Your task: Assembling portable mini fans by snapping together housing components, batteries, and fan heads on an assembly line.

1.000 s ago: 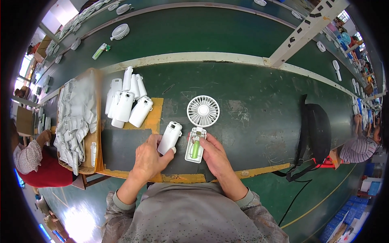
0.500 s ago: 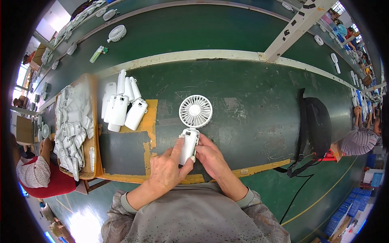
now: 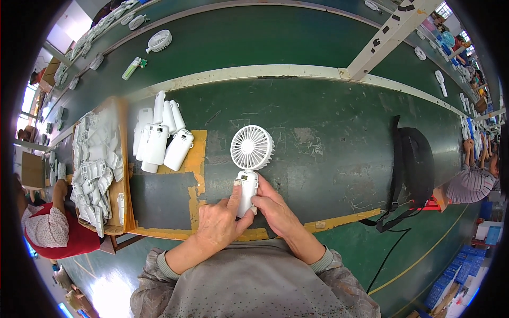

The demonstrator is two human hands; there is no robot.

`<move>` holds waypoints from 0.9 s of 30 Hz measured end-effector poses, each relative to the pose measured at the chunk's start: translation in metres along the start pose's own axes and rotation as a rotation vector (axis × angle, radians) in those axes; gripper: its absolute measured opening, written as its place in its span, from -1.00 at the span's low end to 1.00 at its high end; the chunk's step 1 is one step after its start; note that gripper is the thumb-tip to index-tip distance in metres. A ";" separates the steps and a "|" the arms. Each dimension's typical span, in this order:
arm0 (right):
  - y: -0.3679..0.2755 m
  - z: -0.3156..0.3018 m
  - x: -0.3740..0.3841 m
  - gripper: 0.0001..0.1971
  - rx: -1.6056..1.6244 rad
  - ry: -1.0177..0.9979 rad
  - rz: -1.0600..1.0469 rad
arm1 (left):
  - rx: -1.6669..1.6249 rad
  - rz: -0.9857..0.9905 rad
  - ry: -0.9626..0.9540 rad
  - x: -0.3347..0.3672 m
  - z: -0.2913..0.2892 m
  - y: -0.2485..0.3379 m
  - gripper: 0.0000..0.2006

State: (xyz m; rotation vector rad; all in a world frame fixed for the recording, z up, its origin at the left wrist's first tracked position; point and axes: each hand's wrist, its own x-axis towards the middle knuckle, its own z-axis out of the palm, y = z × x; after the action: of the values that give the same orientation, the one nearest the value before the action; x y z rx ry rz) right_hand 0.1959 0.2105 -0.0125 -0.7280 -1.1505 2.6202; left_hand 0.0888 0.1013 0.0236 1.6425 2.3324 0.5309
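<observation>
A white handheld fan lies in front of me, its round slatted head [image 3: 252,147] pointing away and its handle [image 3: 247,192] toward me. My left hand [image 3: 218,221] grips the handle from the left, index finger along its upper edge and thumb near its lower end. From the other side my right hand [image 3: 274,208] holds the same handle, its thumb pressed on the lower right. Some fingers of the right hand are hidden beneath the handle. To the left, several white handle shells [image 3: 155,146] lie in a loose pile.
A cardboard box [image 3: 125,185] filled with white plastic parts stands at the left, beside a person in red [image 3: 63,230]. A black bag [image 3: 416,164] lies at the right. Beyond a pale rail [image 3: 254,70], a fan [image 3: 159,41] and a green-and-white piece [image 3: 131,69] rest on the green belt.
The fan has turned slightly, its head shifting a little left and tilting. My right thumb has moved onto the handle. Items on the far belt have slid right.
</observation>
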 end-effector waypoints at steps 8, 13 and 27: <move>0.002 0.005 -0.004 -0.47 0.029 0.043 -0.005 | 0.038 0.046 -0.016 -0.003 0.007 -0.004 -0.33; 0.009 0.010 0.003 -0.61 -0.097 0.189 -0.088 | 0.099 0.066 0.001 -0.007 0.014 -0.002 -0.33; 0.002 0.002 -0.001 -0.55 0.214 0.070 -0.217 | -0.672 -0.158 -0.222 0.010 0.008 -0.017 -0.64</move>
State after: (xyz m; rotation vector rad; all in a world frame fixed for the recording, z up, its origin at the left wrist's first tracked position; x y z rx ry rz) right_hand 0.1959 0.2071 -0.0126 -0.6097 -0.8600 2.4654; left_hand 0.0743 0.1067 0.0098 1.1254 1.8157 0.9165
